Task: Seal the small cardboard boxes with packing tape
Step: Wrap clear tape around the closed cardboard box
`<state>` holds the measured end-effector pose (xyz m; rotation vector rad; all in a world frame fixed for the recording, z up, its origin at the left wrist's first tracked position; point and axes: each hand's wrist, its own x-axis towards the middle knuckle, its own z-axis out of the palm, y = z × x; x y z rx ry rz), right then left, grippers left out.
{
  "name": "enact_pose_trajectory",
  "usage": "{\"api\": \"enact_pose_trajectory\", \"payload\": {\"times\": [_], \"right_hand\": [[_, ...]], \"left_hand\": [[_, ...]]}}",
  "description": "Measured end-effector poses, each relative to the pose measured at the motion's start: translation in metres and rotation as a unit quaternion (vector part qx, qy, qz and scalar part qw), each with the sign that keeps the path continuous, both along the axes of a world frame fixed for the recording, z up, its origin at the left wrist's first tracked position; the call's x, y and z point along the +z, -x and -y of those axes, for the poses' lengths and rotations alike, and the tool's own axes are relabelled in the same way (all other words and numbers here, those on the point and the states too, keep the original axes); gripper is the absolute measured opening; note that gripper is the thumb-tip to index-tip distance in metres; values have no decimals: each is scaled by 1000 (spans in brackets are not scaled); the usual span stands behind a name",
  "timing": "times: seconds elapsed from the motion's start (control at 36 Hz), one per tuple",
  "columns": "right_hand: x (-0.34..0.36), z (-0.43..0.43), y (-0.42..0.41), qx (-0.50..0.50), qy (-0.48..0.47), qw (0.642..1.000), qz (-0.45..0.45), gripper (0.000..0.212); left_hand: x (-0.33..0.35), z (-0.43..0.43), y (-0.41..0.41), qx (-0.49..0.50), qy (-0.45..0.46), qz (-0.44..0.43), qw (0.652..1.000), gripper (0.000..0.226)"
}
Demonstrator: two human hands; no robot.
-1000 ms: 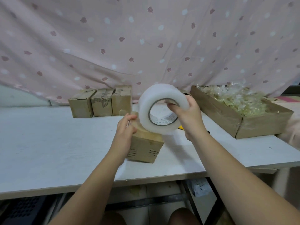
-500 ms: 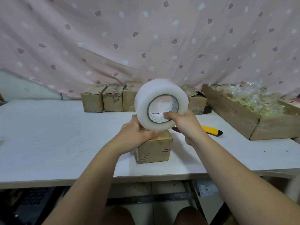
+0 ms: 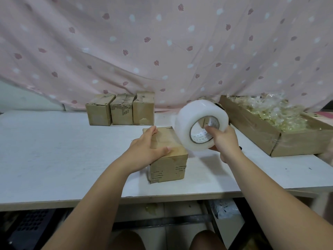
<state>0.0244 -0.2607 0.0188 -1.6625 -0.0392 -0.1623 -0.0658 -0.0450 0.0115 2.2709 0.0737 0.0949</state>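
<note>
My left hand lies flat and unclenched on the box I am sealing, pinning it to the white table. Just right of the box, my right hand grips the tape roll, fingers hooked through its core. If I ease off the box, the tape's pull could drag it askew and wrinkle the strip. Behind the box: three more boxes. One roll; one tray far right.

left hand flat, palm down; right hand curled closed, raised.
</note>
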Motion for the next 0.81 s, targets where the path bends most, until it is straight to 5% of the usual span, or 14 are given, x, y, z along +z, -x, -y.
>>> {"api": "enact_pose_trajectory", "payload": {"times": [0.22,0.31,0.39,0.5,0.72,0.81], "right_hand": [[-41,21,5,-37,91,995,15,5],[-44,21,5,-36,101,994,32,16],[-47,19,7,-40,102,993,49,19],[-48,18,11,-53,102,991,63,18],[-46,20,15,-53,137,988,54,14],[-46,20,16,-46,142,987,54,14]], "left_hand": [[-2,-1,0,-2,24,5,1000,82],[-2,0,2,-1,17,-2,1000,72],[2,7,6,0,-92,7,996,44],[12,30,12,-11,-380,80,922,45],[10,67,12,26,-486,66,871,80],[13,73,7,53,-467,13,883,81]]}}
